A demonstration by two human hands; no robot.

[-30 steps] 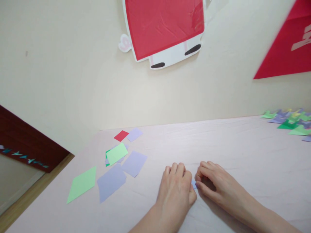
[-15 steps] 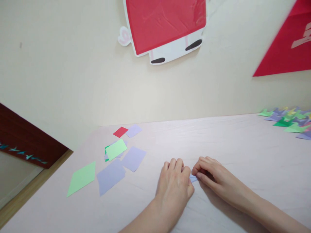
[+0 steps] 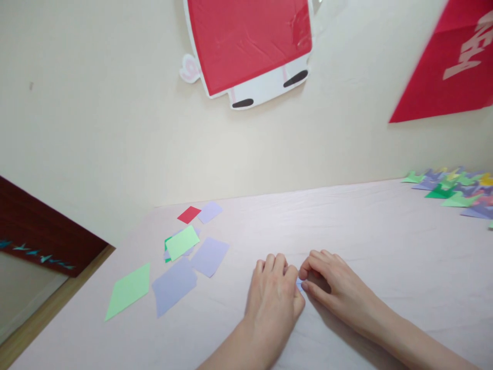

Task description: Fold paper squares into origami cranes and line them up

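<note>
My left hand (image 3: 273,300) and my right hand (image 3: 335,290) rest together on the pale table (image 3: 346,226), fingers curled and pinching a small lavender paper piece (image 3: 299,283) between them. Only a sliver of that paper shows between the fingertips. To the left lie loose paper sheets: two lavender sheets (image 3: 210,256), a light green sheet (image 3: 182,242) on a small pile, a light green diamond (image 3: 128,291), a red square (image 3: 189,214) and another lavender square (image 3: 210,211).
A heap of folded green, lavender and yellow paper shapes (image 3: 454,190) sits at the table's far right by the wall. Red and white decorations (image 3: 250,46) hang on the cream wall. The table's left edge drops to a wooden floor (image 3: 46,308).
The view has shifted slightly, so everything sits a bit further left. Both hands stay pinched on the small lavender paper in nearly the same place.
</note>
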